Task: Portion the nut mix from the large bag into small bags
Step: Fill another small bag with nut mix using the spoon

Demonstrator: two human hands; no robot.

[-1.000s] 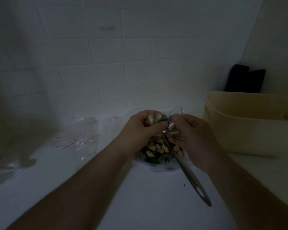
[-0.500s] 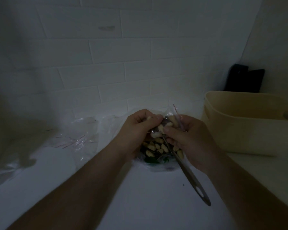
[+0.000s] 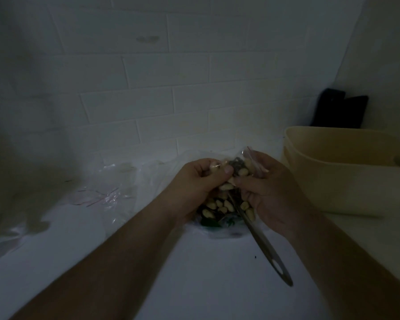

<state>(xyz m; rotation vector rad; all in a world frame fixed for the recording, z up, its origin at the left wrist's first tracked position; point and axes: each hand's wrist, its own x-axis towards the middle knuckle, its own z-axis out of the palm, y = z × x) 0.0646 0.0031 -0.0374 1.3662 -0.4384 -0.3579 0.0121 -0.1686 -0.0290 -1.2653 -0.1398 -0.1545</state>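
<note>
In dim light, a small clear bag (image 3: 245, 168) with a red zip strip and pale nuts inside is held above the white counter. My left hand (image 3: 194, 183) pinches its left side with curled fingers. My right hand (image 3: 270, 190) pinches its right edge near the zip strip. Below them lies the large bag of nut mix (image 3: 219, 209) with pale nuts and dark green bits. A metal spoon (image 3: 266, 248) lies with its head in that bag and its handle pointing toward me on the right.
Several crumpled clear small bags (image 3: 102, 195) lie on the counter to the left. A beige plastic tub (image 3: 346, 172) stands at the right, with a dark object (image 3: 340, 109) behind it in the corner. A white tiled wall (image 3: 171, 88) closes the back.
The small bag has turned slightly; its red zip strip now points up to the right beside my right fingers. Both hands stayed in nearly the same place.
</note>
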